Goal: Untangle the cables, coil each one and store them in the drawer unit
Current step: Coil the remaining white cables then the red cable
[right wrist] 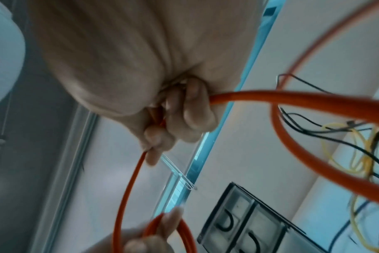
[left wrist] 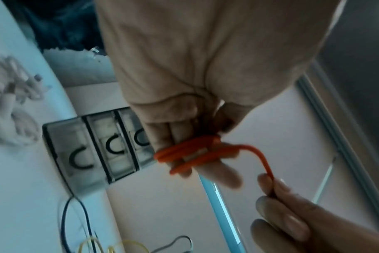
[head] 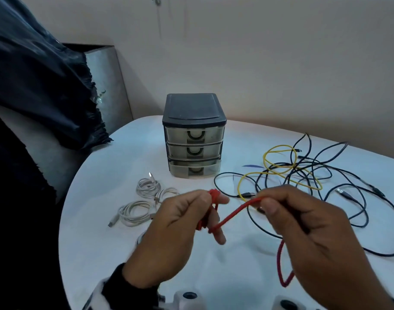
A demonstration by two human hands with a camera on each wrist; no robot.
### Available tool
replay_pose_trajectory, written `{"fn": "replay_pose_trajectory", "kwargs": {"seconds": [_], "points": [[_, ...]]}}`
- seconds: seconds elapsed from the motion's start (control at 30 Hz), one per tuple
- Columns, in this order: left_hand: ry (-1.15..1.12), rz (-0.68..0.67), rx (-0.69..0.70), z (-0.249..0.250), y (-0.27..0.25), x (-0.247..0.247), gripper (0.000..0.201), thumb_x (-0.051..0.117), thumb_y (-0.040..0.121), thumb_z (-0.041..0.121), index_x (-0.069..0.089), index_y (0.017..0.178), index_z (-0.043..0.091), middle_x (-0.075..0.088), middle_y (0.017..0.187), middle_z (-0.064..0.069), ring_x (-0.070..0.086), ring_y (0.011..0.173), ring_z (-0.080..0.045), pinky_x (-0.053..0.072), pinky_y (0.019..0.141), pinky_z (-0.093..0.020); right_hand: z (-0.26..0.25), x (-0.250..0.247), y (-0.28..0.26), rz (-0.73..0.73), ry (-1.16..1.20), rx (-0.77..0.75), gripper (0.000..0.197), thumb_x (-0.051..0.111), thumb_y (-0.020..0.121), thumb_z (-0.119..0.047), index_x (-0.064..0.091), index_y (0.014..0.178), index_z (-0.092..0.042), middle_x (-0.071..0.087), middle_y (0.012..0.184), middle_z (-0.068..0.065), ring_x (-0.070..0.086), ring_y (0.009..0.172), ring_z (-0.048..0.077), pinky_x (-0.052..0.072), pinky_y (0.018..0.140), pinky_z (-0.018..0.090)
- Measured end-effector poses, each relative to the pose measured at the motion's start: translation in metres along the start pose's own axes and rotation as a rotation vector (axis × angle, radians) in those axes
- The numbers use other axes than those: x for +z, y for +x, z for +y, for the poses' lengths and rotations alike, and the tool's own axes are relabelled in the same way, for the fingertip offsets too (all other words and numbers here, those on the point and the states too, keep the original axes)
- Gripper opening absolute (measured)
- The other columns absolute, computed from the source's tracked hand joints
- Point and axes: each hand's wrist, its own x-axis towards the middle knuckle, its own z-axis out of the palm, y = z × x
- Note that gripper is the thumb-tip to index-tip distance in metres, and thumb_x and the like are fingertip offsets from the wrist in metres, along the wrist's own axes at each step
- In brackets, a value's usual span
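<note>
A red cable (head: pixel 233 214) is wound in several turns around the fingers of my left hand (head: pixel 191 218), which holds the coil (left wrist: pixel 188 154) above the table. My right hand (head: pixel 290 211) pinches the free length of the red cable (right wrist: pixel 260 97) to the right of the coil, and the loose tail (head: pixel 281 265) hangs below it. The small drawer unit (head: pixel 193 135) stands behind the hands with its top two drawers closed and the bottom drawer (head: pixel 195 169) slightly out. A tangle of yellow and black cables (head: pixel 303 173) lies at the right.
Coiled white cables (head: pixel 144 198) lie on the white table (head: pixel 102 220) to the left of my hands. A dark cloth (head: pixel 34 74) hangs at the left, over the table's edge. A wall runs close behind the drawer unit.
</note>
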Motion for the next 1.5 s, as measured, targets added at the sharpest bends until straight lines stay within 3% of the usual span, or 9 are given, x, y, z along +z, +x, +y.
{"fn": "replay_pose_trajectory", "kwargs": {"seconds": [0.2, 0.4, 0.5, 0.7, 0.8, 0.93, 1.1, 1.33, 1.5], "points": [[0.033, 0.043, -0.057, -0.004, 0.004, 0.01, 0.031, 0.036, 0.104, 0.009, 0.067, 0.108, 0.008, 0.078, 0.085, 0.002, 0.072, 0.076, -0.004, 0.046, 0.068, -0.009, -0.009, 0.005, 0.0, -0.24, 0.127, -0.061, 0.014, 0.065, 0.087, -0.029, 0.073, 0.084, -0.04, 0.068, 0.078, -0.032, 0.063, 0.072, -0.013, 0.04, 0.062, -0.001], [-0.704, 0.264, -0.192, -0.003, 0.015, 0.002, 0.031, 0.043, 0.097, 0.016, 0.065, 0.108, -0.004, 0.072, 0.075, -0.007, 0.068, 0.062, -0.014, 0.059, 0.069, -0.021, 0.0, -0.001, -0.002, -0.621, -0.139, -0.008, 0.02, 0.05, 0.086, -0.051, 0.063, 0.102, -0.047, 0.068, 0.082, -0.026, 0.061, 0.065, 0.003, 0.039, 0.057, 0.007], [-0.967, 0.298, -0.131, -0.001, 0.017, -0.012, 0.035, 0.051, 0.085, 0.017, 0.066, 0.107, -0.005, 0.074, 0.091, -0.012, 0.074, 0.079, -0.016, 0.058, 0.083, -0.028, 0.007, 0.002, -0.003, -0.712, -0.168, -0.005, 0.028, 0.047, 0.086, -0.053, 0.062, 0.108, -0.045, 0.07, 0.089, -0.023, 0.065, 0.074, 0.001, 0.042, 0.062, 0.008], [-0.752, 0.066, -0.101, -0.013, 0.008, 0.008, 0.037, 0.043, 0.091, -0.008, 0.051, 0.127, -0.008, 0.07, 0.115, -0.021, 0.069, 0.109, -0.028, 0.054, 0.094, -0.026, -0.006, 0.002, -0.001, -0.66, -0.115, -0.062, 0.024, 0.049, 0.089, -0.053, 0.063, 0.106, -0.042, 0.07, 0.087, -0.021, 0.065, 0.071, 0.002, 0.044, 0.061, 0.009], [-0.584, -0.032, -0.055, -0.016, 0.007, 0.012, 0.046, 0.042, 0.084, 0.006, 0.051, 0.129, 0.002, 0.072, 0.114, -0.014, 0.068, 0.112, -0.024, 0.05, 0.094, -0.02, -0.013, -0.01, -0.003, -0.538, -0.128, -0.127, 0.024, 0.048, 0.094, -0.055, 0.066, 0.1, -0.039, 0.07, 0.084, -0.026, 0.064, 0.064, -0.007, 0.045, 0.057, 0.005], [-0.155, -0.21, -0.024, -0.017, -0.001, 0.015, 0.038, 0.043, 0.084, 0.012, 0.064, 0.115, 0.016, 0.077, 0.096, 0.001, 0.069, 0.095, -0.006, 0.043, 0.088, -0.014, -0.018, -0.016, -0.006, -0.229, -0.01, -0.022, 0.01, 0.064, 0.082, -0.052, 0.071, 0.083, -0.044, 0.055, 0.052, -0.02, 0.044, 0.045, -0.007, 0.035, 0.045, 0.004], [-0.229, -0.416, -0.07, -0.005, -0.009, 0.011, 0.044, 0.043, 0.081, 0.014, 0.07, 0.115, 0.009, 0.069, 0.067, -0.006, 0.059, 0.074, -0.019, 0.042, 0.085, -0.038, 0.007, -0.006, 0.007, 0.08, 0.044, 0.191, 0.013, 0.063, 0.089, -0.033, 0.073, 0.081, -0.034, 0.053, 0.053, 0.003, 0.041, 0.048, 0.02, 0.035, 0.046, 0.022], [-0.917, -0.283, 0.015, -0.003, -0.001, -0.007, 0.048, 0.065, 0.084, 0.013, 0.058, 0.127, -0.007, 0.073, 0.101, -0.017, 0.069, 0.104, -0.031, 0.051, 0.098, -0.034, 0.02, 0.03, 0.004, -0.336, -0.106, 0.277, 0.024, 0.053, 0.097, -0.034, 0.071, 0.084, -0.041, 0.057, 0.058, -0.01, 0.045, 0.045, 0.005, 0.032, 0.047, 0.014], [-0.35, 0.095, 0.02, -0.001, 0.003, 0.002, 0.034, 0.044, 0.093, 0.002, 0.062, 0.119, 0.012, 0.076, 0.094, -0.01, 0.072, 0.099, -0.024, 0.053, 0.086, -0.018, 0.0, 0.016, 0.001, -0.591, -0.309, 0.248, 0.022, 0.043, 0.099, -0.041, 0.064, 0.104, -0.036, 0.059, 0.07, -0.025, 0.054, 0.068, -0.004, 0.04, 0.061, 0.014]]}}
